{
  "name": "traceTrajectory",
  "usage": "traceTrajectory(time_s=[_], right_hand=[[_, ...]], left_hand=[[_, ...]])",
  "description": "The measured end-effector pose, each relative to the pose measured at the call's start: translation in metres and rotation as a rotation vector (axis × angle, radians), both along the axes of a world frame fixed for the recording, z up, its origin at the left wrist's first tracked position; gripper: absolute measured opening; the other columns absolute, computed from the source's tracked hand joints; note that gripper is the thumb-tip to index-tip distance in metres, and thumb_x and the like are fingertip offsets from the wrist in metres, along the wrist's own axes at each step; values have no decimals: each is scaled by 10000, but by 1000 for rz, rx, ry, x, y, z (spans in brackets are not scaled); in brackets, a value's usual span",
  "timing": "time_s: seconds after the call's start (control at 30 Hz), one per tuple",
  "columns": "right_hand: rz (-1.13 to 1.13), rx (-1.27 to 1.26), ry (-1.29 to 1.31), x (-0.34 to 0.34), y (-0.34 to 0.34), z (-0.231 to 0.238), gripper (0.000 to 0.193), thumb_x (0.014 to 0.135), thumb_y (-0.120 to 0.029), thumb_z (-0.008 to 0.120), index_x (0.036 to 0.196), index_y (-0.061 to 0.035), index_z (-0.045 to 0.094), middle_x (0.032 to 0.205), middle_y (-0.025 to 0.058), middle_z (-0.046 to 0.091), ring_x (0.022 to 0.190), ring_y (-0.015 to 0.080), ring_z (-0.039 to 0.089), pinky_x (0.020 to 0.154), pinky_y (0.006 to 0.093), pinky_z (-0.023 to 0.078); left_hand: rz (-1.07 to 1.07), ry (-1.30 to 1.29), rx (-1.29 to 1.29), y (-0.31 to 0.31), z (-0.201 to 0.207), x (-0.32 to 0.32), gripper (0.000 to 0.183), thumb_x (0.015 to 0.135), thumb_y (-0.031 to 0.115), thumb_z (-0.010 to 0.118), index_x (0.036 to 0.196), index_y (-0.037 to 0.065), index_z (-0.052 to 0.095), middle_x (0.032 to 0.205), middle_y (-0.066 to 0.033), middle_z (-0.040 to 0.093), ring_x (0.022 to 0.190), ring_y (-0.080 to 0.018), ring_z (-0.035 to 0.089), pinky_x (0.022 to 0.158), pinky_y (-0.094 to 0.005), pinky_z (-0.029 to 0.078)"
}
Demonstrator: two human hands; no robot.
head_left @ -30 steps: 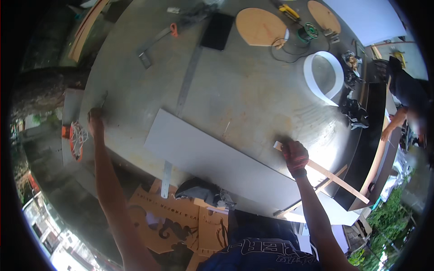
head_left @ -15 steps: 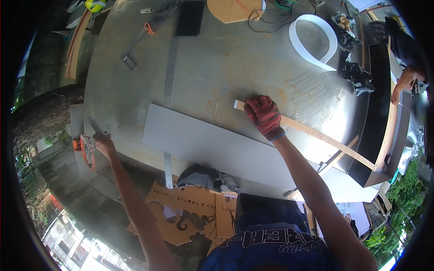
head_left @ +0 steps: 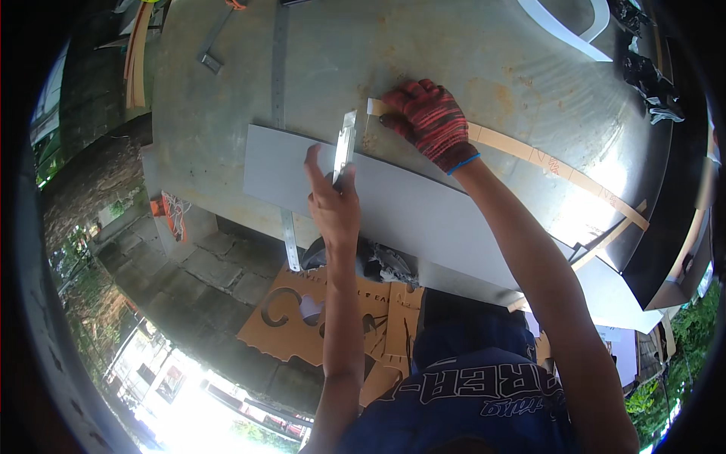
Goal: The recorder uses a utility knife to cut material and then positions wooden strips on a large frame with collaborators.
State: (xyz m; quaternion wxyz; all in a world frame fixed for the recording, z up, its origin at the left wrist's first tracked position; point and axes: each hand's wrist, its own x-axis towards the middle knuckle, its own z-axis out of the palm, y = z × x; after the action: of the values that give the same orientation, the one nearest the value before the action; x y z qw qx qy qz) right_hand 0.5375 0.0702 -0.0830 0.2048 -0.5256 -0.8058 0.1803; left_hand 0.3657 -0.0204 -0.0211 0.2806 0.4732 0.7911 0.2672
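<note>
My bare left hand (head_left: 334, 208) is closed around a silver utility knife (head_left: 345, 144), held upright with its tip pointing away from me. It hovers over a long pale grey panel (head_left: 423, 208) that lies along the near edge of the table. My right hand (head_left: 435, 125), in a red and black knit glove, grips a long narrow brown strip (head_left: 529, 155) close to its white-tipped left end. The fingers hide part of the strip, which runs off to the right. Between the knife and the gloved fingers is a small gap.
A steel ruler (head_left: 290, 240) passes under the panel on the metal tabletop (head_left: 219, 98). A small square (head_left: 211, 62) lies far left, a curled white band (head_left: 563, 30) far right. A black box-like piece (head_left: 643, 204) stands at the right edge; brown cut-out sheets (head_left: 291, 340) lie below.
My left hand has come from the table's left edge to over the panel, bringing the knife near my right hand. The view has shifted; the gloved hand still holds the strip.
</note>
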Motion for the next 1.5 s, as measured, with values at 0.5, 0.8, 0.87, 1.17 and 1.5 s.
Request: traceTrajectory(time_s=[0.5,0.8,0.87,1.17,1.5], right_hand=[[4,54,-49,-2,-1,-2,233,825,-366,608,946,-175,664,947,11,617,897,237,588,761,364,513],[37,174,11,0,0,8,159,820,-260,623,904,-129,653,887,19,615,813,251,580,693,373,490],[36,173,-26,1,1,9,183,796,-266,644,921,-134,658,881,19,612,802,246,579,689,370,491],[46,258,-4,2,2,6,233,750,-257,681,947,-134,669,850,34,596,751,245,573,663,367,482],[47,248,45,2,1,2,223,753,-248,697,937,-123,684,866,41,621,753,257,581,687,364,493]], left_hand=[[-446,309,108,20,-22,10,625,828,-112,516,1394,129,402,740,-170,642,638,-343,645,565,-444,480],[-505,372,50,22,-17,13,724,773,-134,521,1427,133,359,817,-184,623,688,-347,631,601,-448,498],[-491,353,-38,24,-10,21,668,819,-119,504,1420,139,364,990,-233,657,853,-398,652,705,-454,545],[-582,529,-161,28,6,35,770,747,-71,568,1447,67,277,683,-187,620,596,-382,650,525,-456,541],[-585,477,-177,1,-2,23,835,721,-111,571,1468,68,245,615,-141,567,514,-279,618,462,-401,490]])
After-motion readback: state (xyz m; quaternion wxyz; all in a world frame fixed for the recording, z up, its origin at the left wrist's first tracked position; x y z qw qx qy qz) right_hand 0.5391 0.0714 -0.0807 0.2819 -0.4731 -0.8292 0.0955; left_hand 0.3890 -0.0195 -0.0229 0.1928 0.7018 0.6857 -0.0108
